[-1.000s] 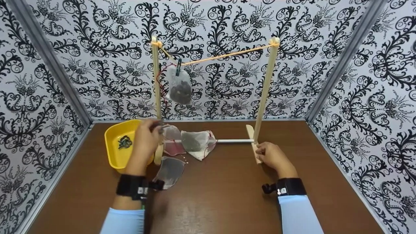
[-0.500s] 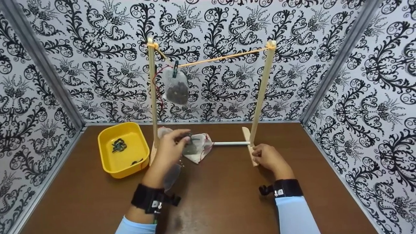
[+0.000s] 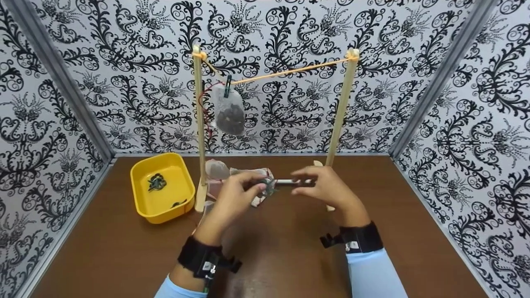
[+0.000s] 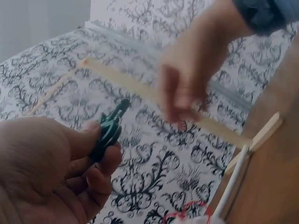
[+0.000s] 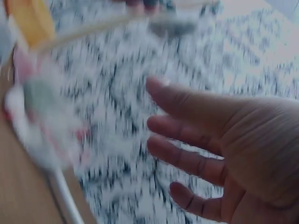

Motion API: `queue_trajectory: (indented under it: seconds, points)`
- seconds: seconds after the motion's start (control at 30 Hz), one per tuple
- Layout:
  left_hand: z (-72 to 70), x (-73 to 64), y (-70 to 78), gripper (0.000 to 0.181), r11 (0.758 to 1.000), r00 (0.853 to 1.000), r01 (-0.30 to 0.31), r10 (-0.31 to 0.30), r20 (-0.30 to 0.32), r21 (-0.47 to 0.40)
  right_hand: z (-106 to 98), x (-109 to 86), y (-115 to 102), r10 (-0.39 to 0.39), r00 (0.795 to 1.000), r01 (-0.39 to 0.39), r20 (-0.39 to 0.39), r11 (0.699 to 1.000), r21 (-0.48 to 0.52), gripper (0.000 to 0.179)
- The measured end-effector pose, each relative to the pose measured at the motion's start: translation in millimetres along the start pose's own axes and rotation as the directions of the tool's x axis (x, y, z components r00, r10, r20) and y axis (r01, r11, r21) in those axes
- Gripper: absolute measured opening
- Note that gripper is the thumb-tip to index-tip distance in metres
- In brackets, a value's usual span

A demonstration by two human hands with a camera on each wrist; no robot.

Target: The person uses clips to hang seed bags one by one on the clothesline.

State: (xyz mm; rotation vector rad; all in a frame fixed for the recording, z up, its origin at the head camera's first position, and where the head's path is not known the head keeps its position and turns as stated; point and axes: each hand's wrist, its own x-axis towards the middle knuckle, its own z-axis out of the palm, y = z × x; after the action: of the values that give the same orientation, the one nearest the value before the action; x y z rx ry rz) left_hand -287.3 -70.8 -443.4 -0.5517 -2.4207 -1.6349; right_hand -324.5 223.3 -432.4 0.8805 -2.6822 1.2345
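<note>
My left hand (image 3: 234, 196) pinches a dark green clothespin (image 4: 110, 133) between thumb and fingers, over the middle of the frame's base. Facing it from the right, my right hand (image 3: 333, 190) holds nothing, its fingers spread apart and loosely bent near the white crossbar (image 3: 285, 181). Another green clothespin (image 3: 227, 86) clips a sheer drawstring pouch (image 3: 230, 111) with dark contents to the orange string (image 3: 290, 72). Below it, another pale pouch (image 3: 217, 169) lies by the left post; a white pouch (image 3: 258, 201) with red cord is partly hidden behind my left hand.
Two wooden posts, the left post (image 3: 199, 124) and the right post (image 3: 343, 103), carry the string between their tops. A yellow bin (image 3: 138, 203) on the left holds several dark green clothespins (image 3: 157, 182). Patterned walls enclose the brown table (image 3: 397, 215) at the back and sides.
My left hand has moved right from beside the yellow bin, carrying the clothespin. My right hand has let go of the right post's foot and come up and left toward it.
</note>
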Motion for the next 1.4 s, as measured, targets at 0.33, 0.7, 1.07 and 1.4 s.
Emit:
queue_trajectory:
  seconds: [0.33,0.7,1.07,1.4]
  points:
    - [12.1,-5.5,13.7,0.024,0.996,0.998,-0.024,0.029,0.056,-0.084,21,-2.2,-30,-0.330,0.943,0.333,-0.045,0.933,0.134,0.059]
    - [-6.8,-7.9,6.9,0.030,0.998,0.987,0.032,-0.039,0.158,0.046,19,-3.7,-31,-0.258,0.963,0.263,-0.077,0.963,0.058,0.045]
    - [-58.3,-24.3,-53.6,0.015,0.699,0.900,0.121,-0.378,0.220,0.705,10,-5.1,-23,-0.126,0.978,0.134,-0.164,0.990,0.040,0.039]
    - [-47.8,-22.0,-60.3,0.025,0.701,0.875,0.113,-0.407,0.264,0.704,6,-7.7,-21,-0.145,0.972,0.146,-0.187,0.989,-0.007,0.037]
